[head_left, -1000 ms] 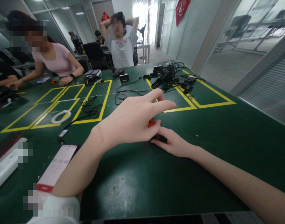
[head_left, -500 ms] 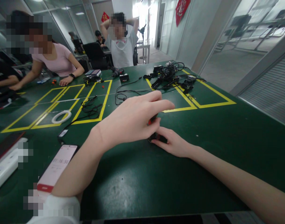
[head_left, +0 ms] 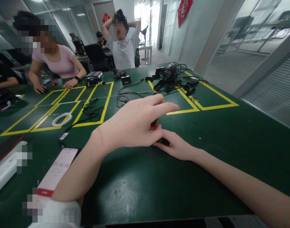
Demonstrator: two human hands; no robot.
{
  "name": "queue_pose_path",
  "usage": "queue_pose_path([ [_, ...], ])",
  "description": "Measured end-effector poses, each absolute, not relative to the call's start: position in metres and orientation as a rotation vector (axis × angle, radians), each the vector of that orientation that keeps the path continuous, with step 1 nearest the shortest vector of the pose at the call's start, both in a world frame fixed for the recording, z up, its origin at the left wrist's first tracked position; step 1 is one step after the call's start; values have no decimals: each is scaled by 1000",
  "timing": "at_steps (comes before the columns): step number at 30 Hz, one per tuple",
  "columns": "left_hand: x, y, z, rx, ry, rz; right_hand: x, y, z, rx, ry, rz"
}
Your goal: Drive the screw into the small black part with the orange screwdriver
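My left hand [head_left: 135,122] hovers over the middle of the green table [head_left: 218,133], thumb and fingers pinched on a small red-and-black tool [head_left: 154,124]; its index and middle fingers point right. Just below it my right hand [head_left: 177,146] rests on the table with its fingers pressed on a small black part [head_left: 165,142], mostly hidden under both hands. What the black part is cannot be made out.
A phone [head_left: 56,171] lies lit at the near left beside a white power strip [head_left: 3,171]. Yellow tape boxes hold a white cable coil [head_left: 61,118] and black cables [head_left: 92,110]. A cable pile [head_left: 173,77] lies far right. Other people sit along the far left edge.
My hands stay nearly still; the left hand's pinch on the red tool has shifted a little. The person in pink at far left has pulled an arm back toward the body.
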State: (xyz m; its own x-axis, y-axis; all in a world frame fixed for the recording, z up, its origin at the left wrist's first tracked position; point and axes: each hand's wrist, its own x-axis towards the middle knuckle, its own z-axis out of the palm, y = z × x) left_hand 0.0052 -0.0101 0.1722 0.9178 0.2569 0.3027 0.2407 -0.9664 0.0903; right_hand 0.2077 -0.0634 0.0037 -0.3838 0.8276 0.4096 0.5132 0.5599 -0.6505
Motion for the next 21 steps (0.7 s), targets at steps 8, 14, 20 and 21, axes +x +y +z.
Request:
queue_pose_path([
  [8, 5, -10, 172, 3051, 369, 487, 208, -65, 7, -1077, -2066, 577],
  [14, 5, -10, 171, 3062, 364, 494, 207, -64, 6, -1081, -2060, 560],
  [20, 6, -10, 172, 3062, 371, 504, 207, -64, 5, -1076, -2059, 560],
  [21, 6, -10, 172, 3063, 372, 499, 207, -64, 5, -1076, -2063, 560],
])
